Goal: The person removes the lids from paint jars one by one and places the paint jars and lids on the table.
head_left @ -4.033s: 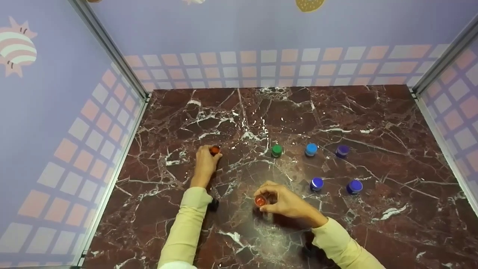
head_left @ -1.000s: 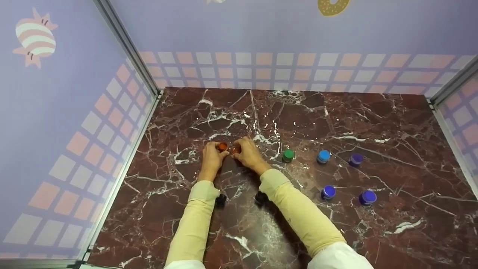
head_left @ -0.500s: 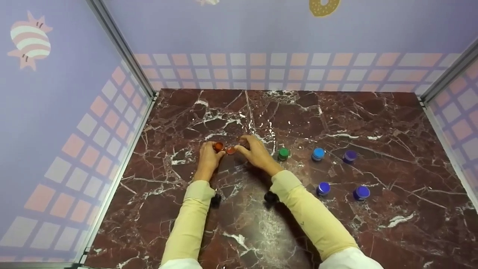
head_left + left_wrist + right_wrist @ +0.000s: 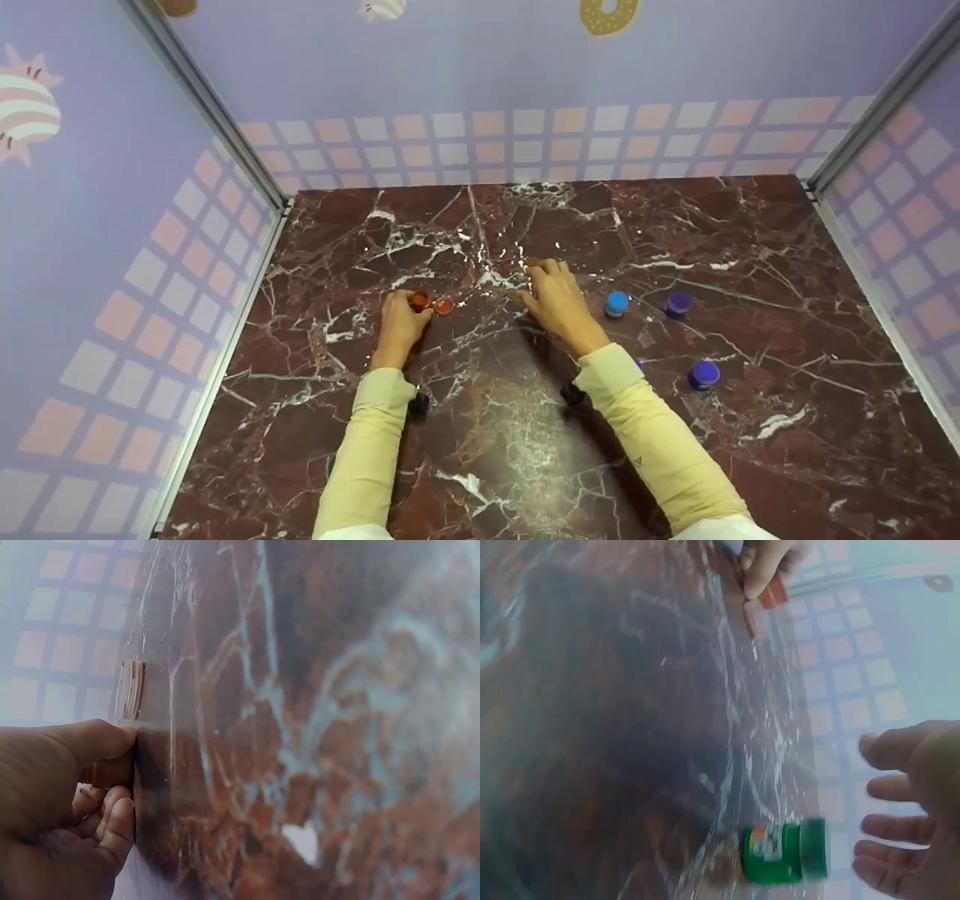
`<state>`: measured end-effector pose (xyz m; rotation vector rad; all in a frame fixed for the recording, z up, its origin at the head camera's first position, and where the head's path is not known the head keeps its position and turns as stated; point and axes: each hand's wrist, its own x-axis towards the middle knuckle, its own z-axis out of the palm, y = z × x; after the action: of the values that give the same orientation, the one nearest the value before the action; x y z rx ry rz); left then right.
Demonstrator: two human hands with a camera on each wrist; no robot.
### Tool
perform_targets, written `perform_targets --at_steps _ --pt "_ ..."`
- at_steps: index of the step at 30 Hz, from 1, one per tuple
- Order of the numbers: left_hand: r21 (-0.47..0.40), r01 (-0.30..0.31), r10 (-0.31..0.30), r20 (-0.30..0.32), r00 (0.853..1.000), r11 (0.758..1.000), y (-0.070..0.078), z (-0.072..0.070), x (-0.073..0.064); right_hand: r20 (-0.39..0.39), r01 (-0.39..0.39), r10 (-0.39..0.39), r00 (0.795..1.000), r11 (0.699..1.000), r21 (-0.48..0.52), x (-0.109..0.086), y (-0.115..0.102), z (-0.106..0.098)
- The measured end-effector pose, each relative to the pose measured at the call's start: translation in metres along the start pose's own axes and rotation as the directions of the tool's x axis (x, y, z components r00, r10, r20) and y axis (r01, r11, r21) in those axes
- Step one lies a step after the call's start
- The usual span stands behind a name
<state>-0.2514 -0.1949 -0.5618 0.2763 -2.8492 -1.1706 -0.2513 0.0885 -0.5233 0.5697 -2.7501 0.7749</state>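
My left hand (image 4: pixel 401 324) pinches a small uncapped orange paint jar (image 4: pixel 419 301) that stands on the marbled table. Beside it lies the orange lid (image 4: pixel 444 307), inner side up, apart from my fingers; in the left wrist view the lid (image 4: pixel 133 690) is just past my thumb. My right hand (image 4: pixel 559 304) is spread and holds nothing. Close to its fingers stands a capped green paint jar (image 4: pixel 776 853), seen in the right wrist view and hidden by the hand in the head view.
Right of my right hand stand a light blue jar (image 4: pixel 616 304), a purple jar (image 4: pixel 677 305) and a dark blue jar (image 4: pixel 703 374). Another blue jar (image 4: pixel 639 365) is mostly covered by my right sleeve. Patterned panels (image 4: pixel 487 90) wall the table's back and sides.
My right hand carried the orange lid over to the open jar, set it down beside it, let go and moved right to the green jar. My left hand stays on the orange jar.
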Motion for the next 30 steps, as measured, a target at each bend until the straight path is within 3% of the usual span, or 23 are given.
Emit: perform_targets --at_steps 7,13,20,25,30 --pt "0.009 -0.001 0.001 0.002 1.0 1.0 0.0 -0.003 0.0 0.153 -0.121 0.142 0.978 0.983 -0.135 -0.008 0.008 -0.002" --pt "0.02 0.026 -0.026 0.032 0.999 0.999 0.006 -0.004 -0.004 0.223 -0.146 0.178 0.959 0.977 -0.152 -0.014 0.013 0.002" --pt "0.022 0.007 -0.008 0.036 0.999 1.0 0.01 -0.007 -0.014 0.179 -0.135 0.151 0.972 0.986 -0.095 -0.024 0.019 0.008" --pt "-0.04 0.004 -0.002 0.039 0.999 0.999 0.007 -0.011 -0.022 0.119 -0.11 0.116 0.986 0.992 -0.061 -0.03 0.021 0.011" --pt "-0.086 0.02 -0.016 0.045 0.999 0.996 0.008 -0.017 -0.036 0.129 -0.088 0.098 0.987 0.993 -0.084 -0.036 0.018 0.01"
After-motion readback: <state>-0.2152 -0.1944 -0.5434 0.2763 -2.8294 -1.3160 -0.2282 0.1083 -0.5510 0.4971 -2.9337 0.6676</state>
